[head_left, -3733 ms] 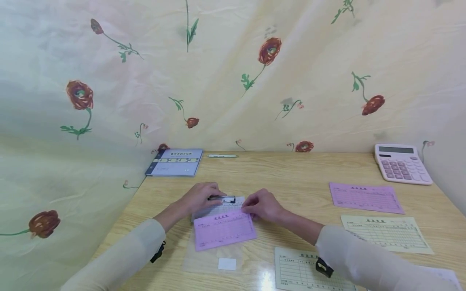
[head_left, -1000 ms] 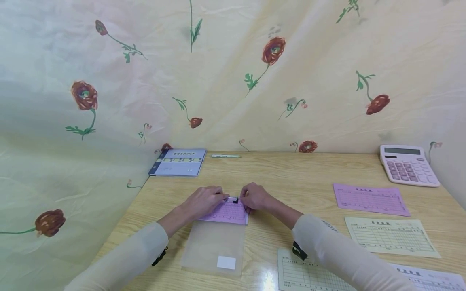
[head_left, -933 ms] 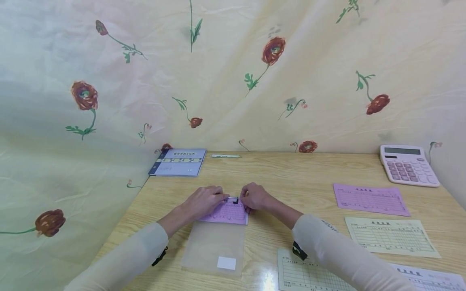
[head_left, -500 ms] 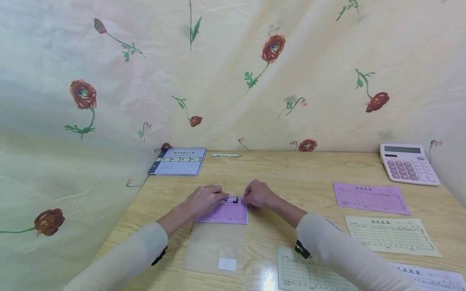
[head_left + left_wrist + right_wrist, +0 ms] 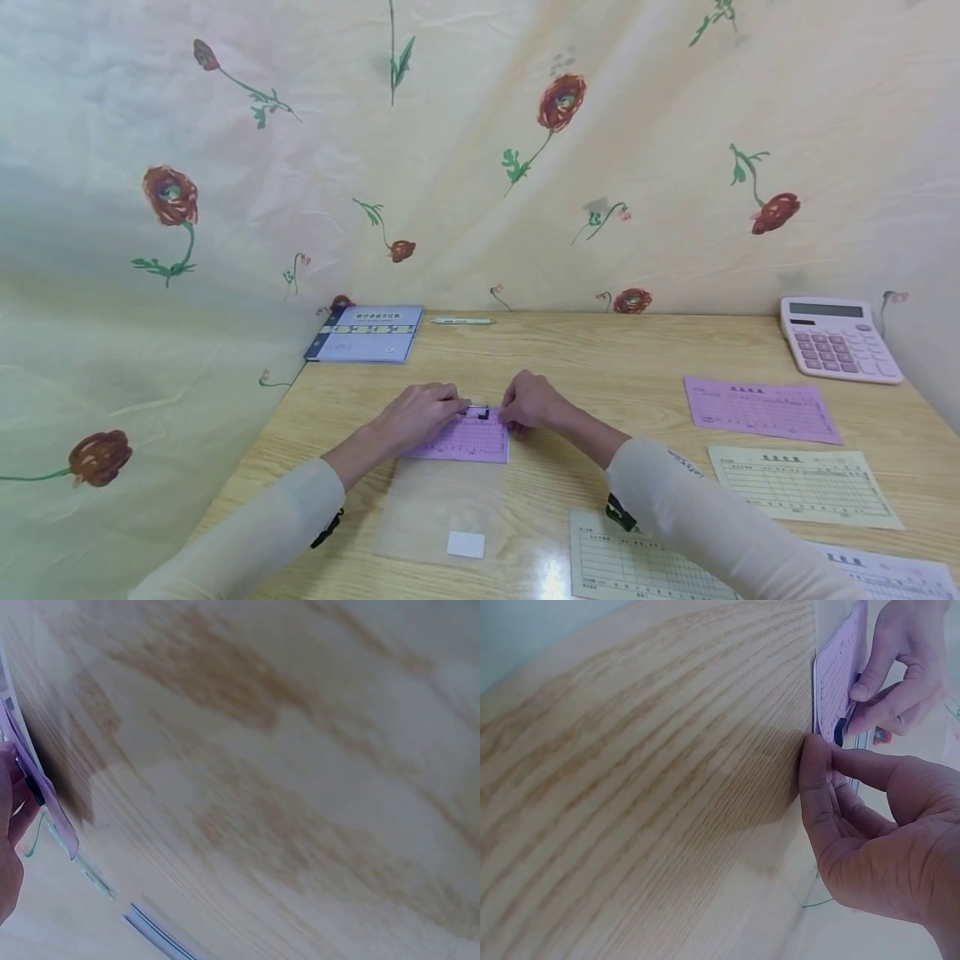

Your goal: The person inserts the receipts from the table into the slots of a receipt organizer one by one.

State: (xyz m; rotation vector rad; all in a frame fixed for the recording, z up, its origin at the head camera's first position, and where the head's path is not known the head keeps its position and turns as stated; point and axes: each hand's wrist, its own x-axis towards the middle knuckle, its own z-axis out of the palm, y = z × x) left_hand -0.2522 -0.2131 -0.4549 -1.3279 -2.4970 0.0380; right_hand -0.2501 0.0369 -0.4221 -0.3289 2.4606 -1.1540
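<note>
In the head view a purple form slip (image 5: 468,442) lies on top of a stack of paper, its top edge at a metal clip (image 5: 477,412) with black ends. Below it extends a translucent sheet (image 5: 438,508) with a small white label (image 5: 466,544). My left hand (image 5: 420,419) grips the clip, thumb on the near side and fingers behind, as the right wrist view shows. With thumb and forefinger, my right hand (image 5: 532,402) pinches the slip's upper right corner. The left wrist view catches only part of the left hand (image 5: 9,825) at its edge, beside the slip (image 5: 56,802).
A blue notebook (image 5: 367,334) and a pen (image 5: 462,321) lie along the back. At the back right is a pink calculator (image 5: 840,340). Another purple slip (image 5: 763,408), pale green slips (image 5: 806,487) and a lilac one (image 5: 892,571) lie on the right of the wooden table (image 5: 600,358).
The purple slip has moved up from over the translucent sheet to the clip. Over the last second my right hand has shifted slightly right and up; my left hand stays at the clip.
</note>
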